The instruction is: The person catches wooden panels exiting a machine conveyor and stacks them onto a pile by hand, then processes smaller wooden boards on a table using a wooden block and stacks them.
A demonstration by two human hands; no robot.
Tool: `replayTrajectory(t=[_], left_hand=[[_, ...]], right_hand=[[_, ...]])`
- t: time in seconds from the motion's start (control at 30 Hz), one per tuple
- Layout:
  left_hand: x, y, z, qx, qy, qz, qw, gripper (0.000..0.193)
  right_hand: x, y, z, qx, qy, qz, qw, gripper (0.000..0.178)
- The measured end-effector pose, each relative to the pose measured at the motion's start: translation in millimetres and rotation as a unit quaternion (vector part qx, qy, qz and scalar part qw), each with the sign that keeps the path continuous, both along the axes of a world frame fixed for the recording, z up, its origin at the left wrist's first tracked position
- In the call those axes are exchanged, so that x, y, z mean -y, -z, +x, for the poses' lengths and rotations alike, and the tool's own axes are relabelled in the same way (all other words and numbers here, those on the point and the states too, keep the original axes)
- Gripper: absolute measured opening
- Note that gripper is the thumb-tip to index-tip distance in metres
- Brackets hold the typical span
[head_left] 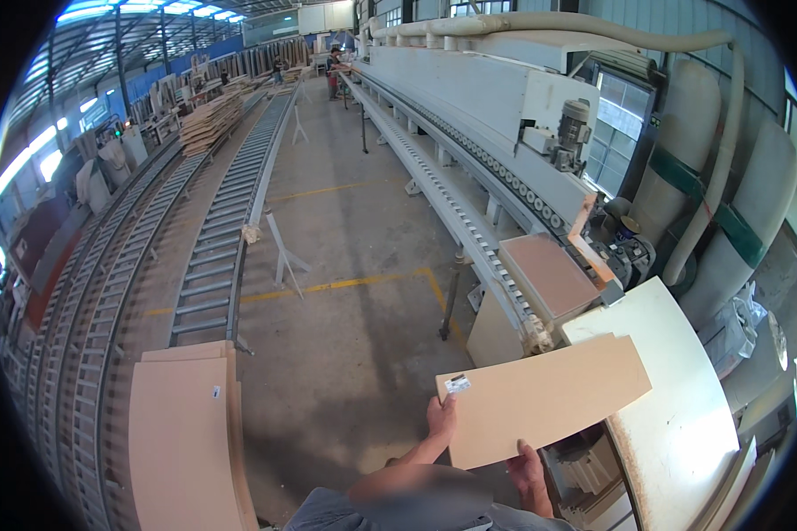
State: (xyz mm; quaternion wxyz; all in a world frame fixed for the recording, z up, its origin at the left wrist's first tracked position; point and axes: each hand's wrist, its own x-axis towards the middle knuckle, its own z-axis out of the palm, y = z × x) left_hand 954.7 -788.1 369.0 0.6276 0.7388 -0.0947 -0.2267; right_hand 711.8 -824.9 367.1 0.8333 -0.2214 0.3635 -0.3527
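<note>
A flat tan board (540, 400) with a small white label near its left end is held out in front of me, tilted up toward the right. My left hand (442, 418) grips its left edge just below the label, the thumb on the face. Along the lower edge, my right hand (526, 469) is closed on the board with the thumb on top and the other fingers mostly hidden underneath. The board's right end overlaps a white tabletop (682, 398); whether it rests there I cannot tell.
At left a stack of tan boards (181, 434) stands by a roller conveyor (217, 239). A long white machine (469, 97) with a chain track runs along the right, a motor (573, 128) on it. Thin stand legs (282, 252) rise from the floor. Another person (335, 71) stands far ahead.
</note>
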Motion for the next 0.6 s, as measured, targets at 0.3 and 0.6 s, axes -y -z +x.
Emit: replayTrajectory(t=[0.3, 0.6], left_hand=[[-43, 35, -65, -0.012, -0.028, -0.005, 1.0, 0.037], [-67, 11, -110, -0.111, -0.045, -0.071, 0.99, 0.032]], right_hand=[[-11, 1, -66, 0.024, -0.024, 0.033, 0.999, 0.038], [21, 9, -78, 0.03, 0.123, 0.062, 0.99, 0.046]])
